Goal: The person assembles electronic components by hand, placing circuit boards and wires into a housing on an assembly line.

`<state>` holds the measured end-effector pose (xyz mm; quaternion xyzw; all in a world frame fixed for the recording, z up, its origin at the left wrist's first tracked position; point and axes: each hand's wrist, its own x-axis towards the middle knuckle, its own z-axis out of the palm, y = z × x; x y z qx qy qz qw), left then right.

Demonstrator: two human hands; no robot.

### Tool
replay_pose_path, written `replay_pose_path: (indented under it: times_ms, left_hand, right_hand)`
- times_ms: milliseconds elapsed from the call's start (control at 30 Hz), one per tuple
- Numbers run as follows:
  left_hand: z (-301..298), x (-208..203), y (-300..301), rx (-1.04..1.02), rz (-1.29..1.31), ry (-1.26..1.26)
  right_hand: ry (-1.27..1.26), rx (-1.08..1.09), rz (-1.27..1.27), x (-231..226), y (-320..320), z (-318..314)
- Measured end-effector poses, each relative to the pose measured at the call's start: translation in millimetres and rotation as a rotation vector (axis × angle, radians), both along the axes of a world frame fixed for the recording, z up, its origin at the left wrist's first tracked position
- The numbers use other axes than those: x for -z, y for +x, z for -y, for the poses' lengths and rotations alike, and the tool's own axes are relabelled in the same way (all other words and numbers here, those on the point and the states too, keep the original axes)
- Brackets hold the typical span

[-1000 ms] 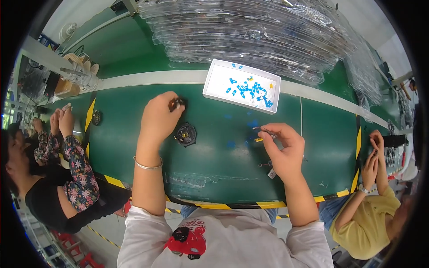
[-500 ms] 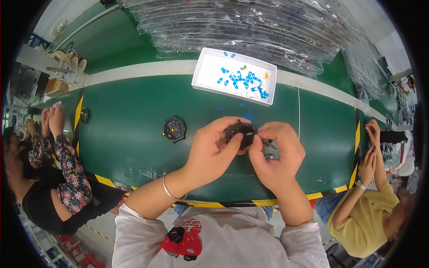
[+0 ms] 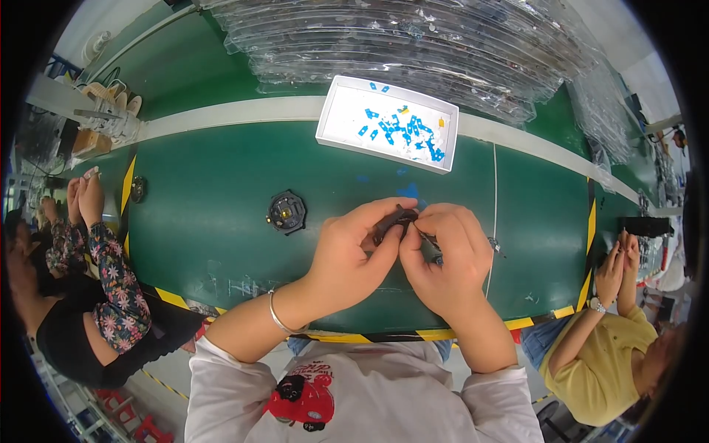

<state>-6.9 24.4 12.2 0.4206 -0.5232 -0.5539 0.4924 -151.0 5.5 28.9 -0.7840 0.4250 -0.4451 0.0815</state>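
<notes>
My left hand [image 3: 351, 247] is closed around a black round watch case [image 3: 396, 220], which is tilted and partly covered by my fingers. My right hand [image 3: 450, 255] is pinched at the right edge of the case. A thin dark piece [image 3: 430, 240] shows below its fingertips; its kind is unclear. Past the right hand's knuckles, a small metallic part [image 3: 494, 244] can be seen, too small to name. To the left, a second black watch case [image 3: 286, 212] lies on the green bench [image 3: 214, 177], its inside facing up with a yellowish spot.
A white box [image 3: 347, 144] holding several small blue pieces and a few yellow ones stands beyond my hands. Clear plastic trays [image 3: 399, 44] are stacked behind it. Co-workers sit at left and right, past yellow-black tape [image 3: 588, 244]. A small dark part [image 3: 138, 190] lies near the left tape.
The watch case has been tilted more on edge in my left hand. My right hand has shifted slightly left and closer to it. The thin metal piece at its fingers is now mostly hidden.
</notes>
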Motion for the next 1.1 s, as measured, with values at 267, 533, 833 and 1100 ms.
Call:
replay_pose_path:
  times_ms: [267,533,833,1100]
  left_hand:
    - [5,-8,2,0.002,0.123,-0.019]
    - [9,-15,-5,-0.041,0.247,-0.138]
    - [9,17,16,-0.07,0.225,-0.08]
    - [23,26,22,-0.066,0.118,0.03]
  right_hand:
    - [0.006,-0.022,-0.019,0,-1,5]
    - [-0.071,-0.049,-0.148,-5,-13,-2]
    - [-0.12,-0.022,0.007,15,0,-11]
    - [0.188,-0.144,0.232,14,-8,-3]
